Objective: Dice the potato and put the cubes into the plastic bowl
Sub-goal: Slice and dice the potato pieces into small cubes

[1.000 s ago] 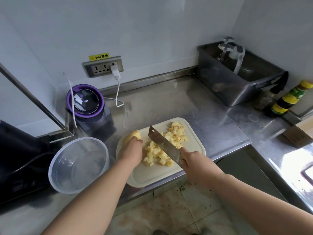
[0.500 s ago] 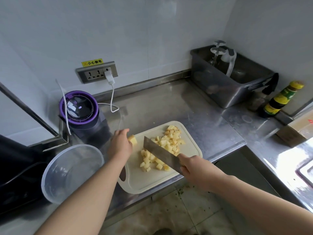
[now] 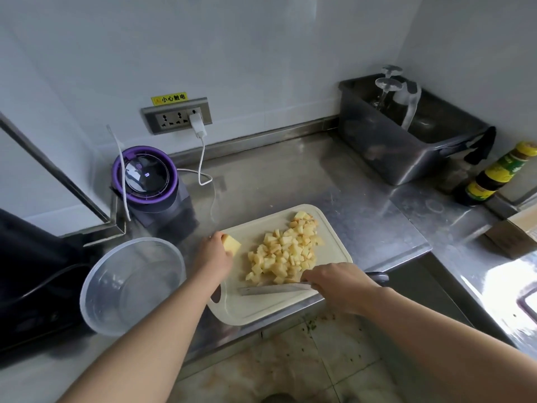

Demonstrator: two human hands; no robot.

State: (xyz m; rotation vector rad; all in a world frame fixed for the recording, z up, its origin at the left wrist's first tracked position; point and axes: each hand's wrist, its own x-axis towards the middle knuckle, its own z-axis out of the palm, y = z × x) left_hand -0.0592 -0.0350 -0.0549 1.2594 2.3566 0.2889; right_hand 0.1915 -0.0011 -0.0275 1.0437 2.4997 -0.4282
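Note:
A white cutting board point(image 3: 334, 245) lies at the steel counter's front edge. A heap of yellow potato cubes point(image 3: 286, 251) covers its middle and far part. My left hand point(image 3: 213, 254) holds an uncut potato chunk point(image 3: 231, 243) at the board's left edge. My right hand point(image 3: 340, 282) grips the handle of a cleaver point(image 3: 270, 290), whose blade lies nearly flat on the board just in front of the cubes, tip pointing left. The clear plastic bowl point(image 3: 132, 286) stands left of the board, with no cubes in it.
A purple-lidded appliance point(image 3: 145, 177) stands behind the bowl, its white cable plugged into a wall socket point(image 3: 177, 115). A dark plastic bin point(image 3: 406, 135) sits at the back right, with a sauce bottle point(image 3: 494, 175) and a cardboard box point(image 3: 514, 237) beside it. A black appliance point(image 3: 26, 271) fills the left edge.
The cleaver has come down from a raised slant to lie low in front of the cubes. My left hand has drawn the potato chunk to the board's left edge.

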